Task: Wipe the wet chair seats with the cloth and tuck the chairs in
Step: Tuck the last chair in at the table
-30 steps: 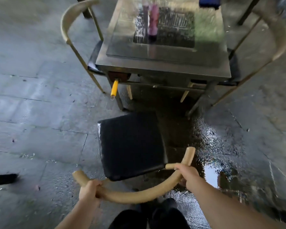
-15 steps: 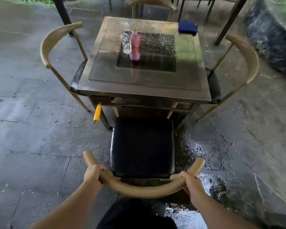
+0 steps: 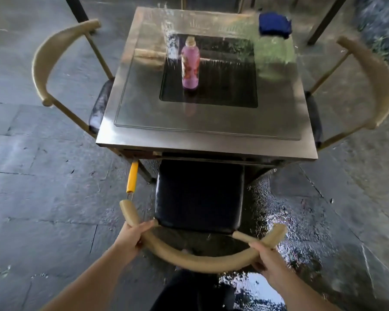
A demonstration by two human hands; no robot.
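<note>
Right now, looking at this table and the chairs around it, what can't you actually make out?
Head view only:
- Near chair's black seat: front edge hidden under the table.
- Side chairs: seats mostly covered by the tabletop, so wetness cannot be judged.
- Blue cloth: motion-blurred; its folds are unreadable.
- Pink bottle: label too blurred to read.
- Both hands grip the backrest; their fingertips curl out of sight behind it.

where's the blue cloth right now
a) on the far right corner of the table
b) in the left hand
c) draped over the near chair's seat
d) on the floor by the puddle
a: the blue cloth lies on the far right corner of the table, while the left hand and right hand each grip the near chair's curved backrest.
</note>
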